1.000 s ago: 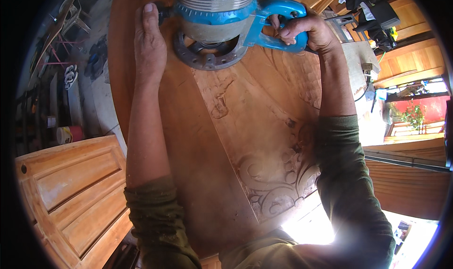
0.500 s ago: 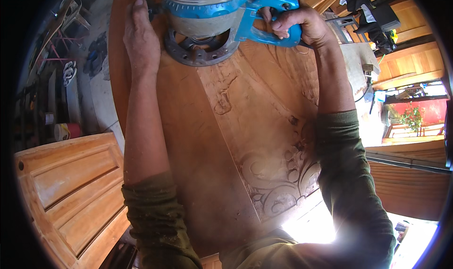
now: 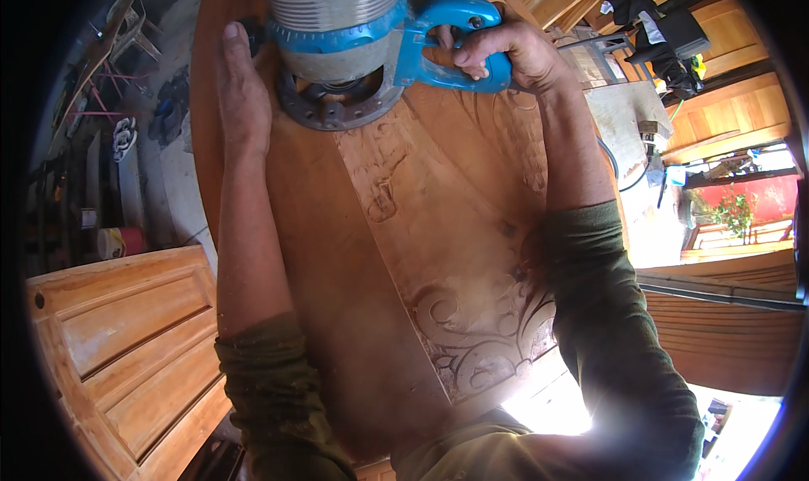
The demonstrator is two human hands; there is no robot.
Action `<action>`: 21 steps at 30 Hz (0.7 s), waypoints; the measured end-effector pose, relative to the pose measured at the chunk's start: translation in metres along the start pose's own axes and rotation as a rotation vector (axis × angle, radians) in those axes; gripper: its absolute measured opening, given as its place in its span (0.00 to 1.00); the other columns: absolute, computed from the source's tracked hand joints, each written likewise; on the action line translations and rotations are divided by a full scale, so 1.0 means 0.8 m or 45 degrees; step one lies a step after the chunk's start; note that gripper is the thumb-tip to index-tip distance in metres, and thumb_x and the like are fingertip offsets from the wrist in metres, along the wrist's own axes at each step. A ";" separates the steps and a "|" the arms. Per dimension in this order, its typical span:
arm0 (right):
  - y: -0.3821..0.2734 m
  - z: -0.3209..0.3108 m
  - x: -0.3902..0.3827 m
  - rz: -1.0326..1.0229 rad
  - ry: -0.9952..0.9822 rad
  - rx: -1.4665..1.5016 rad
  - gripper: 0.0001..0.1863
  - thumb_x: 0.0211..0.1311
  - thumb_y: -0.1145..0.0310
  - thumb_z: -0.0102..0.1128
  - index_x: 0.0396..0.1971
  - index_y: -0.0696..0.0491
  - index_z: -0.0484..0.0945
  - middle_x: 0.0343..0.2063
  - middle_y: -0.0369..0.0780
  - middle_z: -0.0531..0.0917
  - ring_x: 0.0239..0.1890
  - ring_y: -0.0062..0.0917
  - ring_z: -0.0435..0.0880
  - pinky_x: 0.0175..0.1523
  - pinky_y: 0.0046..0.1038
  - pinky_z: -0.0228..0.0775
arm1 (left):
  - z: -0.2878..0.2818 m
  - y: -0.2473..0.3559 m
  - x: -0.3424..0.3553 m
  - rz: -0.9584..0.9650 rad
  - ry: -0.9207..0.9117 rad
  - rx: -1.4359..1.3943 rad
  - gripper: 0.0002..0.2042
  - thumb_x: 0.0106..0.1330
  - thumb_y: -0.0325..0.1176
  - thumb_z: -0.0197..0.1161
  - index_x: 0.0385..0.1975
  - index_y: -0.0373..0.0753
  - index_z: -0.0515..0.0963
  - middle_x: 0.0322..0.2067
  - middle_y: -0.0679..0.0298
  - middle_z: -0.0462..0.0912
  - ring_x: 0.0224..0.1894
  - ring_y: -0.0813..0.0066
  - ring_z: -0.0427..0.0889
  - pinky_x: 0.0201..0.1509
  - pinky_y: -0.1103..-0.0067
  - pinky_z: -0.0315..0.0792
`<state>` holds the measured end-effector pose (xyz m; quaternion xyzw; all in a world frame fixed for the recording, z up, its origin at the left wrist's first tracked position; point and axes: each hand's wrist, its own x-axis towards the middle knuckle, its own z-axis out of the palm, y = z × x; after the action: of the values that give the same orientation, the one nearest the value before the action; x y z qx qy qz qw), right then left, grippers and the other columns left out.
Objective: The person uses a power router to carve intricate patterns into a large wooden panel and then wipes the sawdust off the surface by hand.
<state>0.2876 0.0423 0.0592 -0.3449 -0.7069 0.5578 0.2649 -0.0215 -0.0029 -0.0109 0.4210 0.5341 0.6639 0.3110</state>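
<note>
A router (image 3: 335,55) with a grey ribbed body, blue collar and round dark base stands on a brown wooden board (image 3: 337,253). My right hand (image 3: 516,53) is wrapped round its blue loop handle, thumb over the grip. At the router's other side, my left hand (image 3: 244,93) closes round a dark side knob, its thumb pointing up; its fingers are mostly hidden. Under the base opening the bit cannot be made out. A scroll-and-leaf carving (image 3: 480,333) covers the board's near right part, and a smaller carved figure (image 3: 382,201) lies just below the base.
A panelled wooden door (image 3: 139,329) leans at the lower left. Behind my right arm are a grey work surface (image 3: 628,114), a black cable (image 3: 608,156) and more wooden panels (image 3: 733,118). A chair (image 3: 131,30) stands at the far left.
The router, both hands and the board's carving appear slightly further left and lower in the picture. Both holds are the same.
</note>
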 end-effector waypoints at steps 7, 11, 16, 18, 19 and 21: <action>0.007 -0.003 0.006 0.001 -0.003 0.047 0.07 0.50 0.71 0.71 0.21 0.55 0.81 0.16 0.35 0.78 0.22 0.18 0.76 0.36 0.22 0.65 | -0.013 -0.006 0.011 -0.023 -0.120 0.174 0.44 0.80 0.66 0.38 0.80 0.30 0.49 0.81 0.50 0.51 0.78 0.56 0.63 0.82 0.67 0.50; 0.008 -0.007 0.004 0.048 0.025 0.073 0.07 0.51 0.70 0.70 0.22 0.55 0.80 0.16 0.34 0.76 0.22 0.17 0.74 0.36 0.22 0.64 | -0.013 -0.009 0.014 -0.038 -0.167 0.243 0.46 0.80 0.68 0.36 0.80 0.30 0.49 0.81 0.50 0.51 0.79 0.58 0.62 0.83 0.68 0.49; 0.006 -0.006 -0.001 0.026 -0.005 0.069 0.08 0.52 0.69 0.70 0.24 0.54 0.79 0.16 0.34 0.75 0.22 0.17 0.73 0.35 0.22 0.62 | -0.016 -0.016 0.017 0.039 -0.205 0.236 0.47 0.79 0.69 0.36 0.80 0.30 0.49 0.81 0.48 0.52 0.81 0.59 0.57 0.83 0.69 0.49; 0.007 -0.008 -0.003 0.003 -0.011 0.045 0.08 0.51 0.69 0.70 0.24 0.54 0.79 0.16 0.34 0.75 0.21 0.17 0.72 0.35 0.22 0.62 | -0.015 -0.018 0.017 0.049 -0.219 0.255 0.46 0.79 0.69 0.36 0.79 0.30 0.51 0.80 0.48 0.54 0.80 0.58 0.59 0.82 0.69 0.50; 0.007 -0.008 -0.003 0.003 -0.011 0.046 0.08 0.51 0.69 0.70 0.24 0.54 0.79 0.16 0.34 0.75 0.21 0.17 0.72 0.35 0.22 0.62 | -0.015 -0.017 0.016 0.054 -0.227 0.257 0.46 0.79 0.69 0.37 0.79 0.31 0.52 0.79 0.48 0.56 0.80 0.58 0.59 0.82 0.68 0.51; 0.006 -0.010 -0.004 -0.005 -0.011 0.040 0.08 0.51 0.69 0.70 0.24 0.54 0.79 0.16 0.34 0.75 0.21 0.17 0.72 0.35 0.22 0.62 | -0.012 -0.016 0.015 0.065 -0.231 0.256 0.45 0.79 0.69 0.37 0.78 0.31 0.54 0.78 0.48 0.58 0.79 0.58 0.60 0.81 0.68 0.52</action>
<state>0.2968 0.0456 0.0562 -0.3367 -0.7001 0.5696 0.2683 -0.0361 0.0060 -0.0211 0.5217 0.5567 0.5740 0.2974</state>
